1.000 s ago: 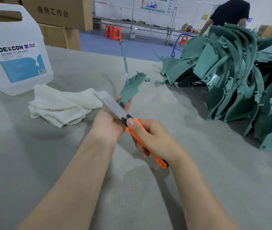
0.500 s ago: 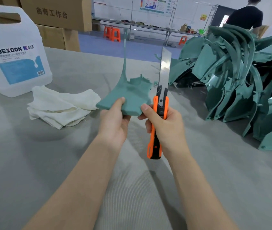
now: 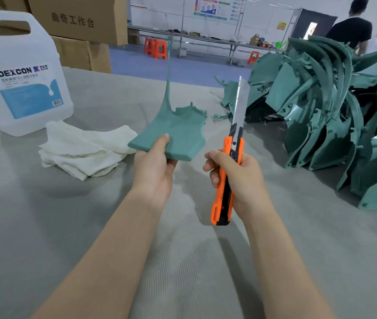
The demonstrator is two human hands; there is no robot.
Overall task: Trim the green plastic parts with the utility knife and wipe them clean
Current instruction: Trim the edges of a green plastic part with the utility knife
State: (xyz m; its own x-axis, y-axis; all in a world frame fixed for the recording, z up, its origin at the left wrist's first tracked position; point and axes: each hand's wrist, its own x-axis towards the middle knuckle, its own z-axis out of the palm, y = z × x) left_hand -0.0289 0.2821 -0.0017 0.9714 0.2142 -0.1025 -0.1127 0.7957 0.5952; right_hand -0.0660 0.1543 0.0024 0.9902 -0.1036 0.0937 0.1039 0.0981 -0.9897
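- The curved moulded plastic part (image 3: 178, 132) held up over the table is a flat teal green all over
- The heap of moulded plastic parts (image 3: 325, 116) on the right has the same teal green
- The utility knife (image 3: 227, 171) has a bright orange handle with black trim and a silver-grey blade
- The crumpled cloth rag (image 3: 84, 149) is off-white
- The big translucent white plastic jug (image 3: 19, 74) carries a white label with black DEXCON lettering and a light blue panel
- The table covering (image 3: 44, 226) is grey with a fine ribbed weave

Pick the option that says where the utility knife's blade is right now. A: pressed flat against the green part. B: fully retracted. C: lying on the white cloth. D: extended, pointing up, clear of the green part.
D: the right hand holds the utility knife upright, blade out, with a gap between it and the green part in the left hand.
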